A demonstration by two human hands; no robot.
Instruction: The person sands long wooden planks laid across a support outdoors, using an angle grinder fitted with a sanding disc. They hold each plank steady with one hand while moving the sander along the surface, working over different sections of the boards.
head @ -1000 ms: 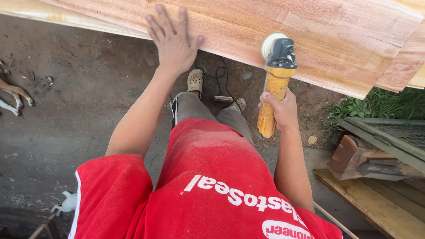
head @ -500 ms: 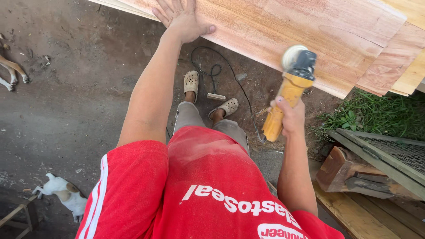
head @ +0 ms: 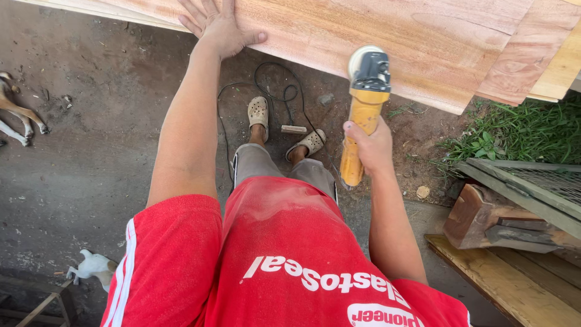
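My left hand (head: 219,27) lies flat with fingers spread on a wide reddish wooden panel (head: 423,42) that crosses the top of the view. My right hand (head: 370,144) grips the yellow handle of an angle grinder (head: 363,103). The grinder's black head and pale sanding disc sit against the panel's near edge. Its black cord (head: 266,91) loops on the dirt below. My feet in beige clogs (head: 259,111) stand under the panel, and my red shirt fills the lower view.
A small wood offcut (head: 293,129) lies between my feet. Grass (head: 514,130), a mesh-covered frame (head: 532,181), a wooden block (head: 484,215) and planks (head: 514,284) are at the right. Animals lie on the dirt at far left (head: 18,112) and bottom left (head: 91,266).
The view has shifted downward and left, so the panel sits higher in frame. My left hand stays flat on the panel. The grinder has moved to the panel's near edge.
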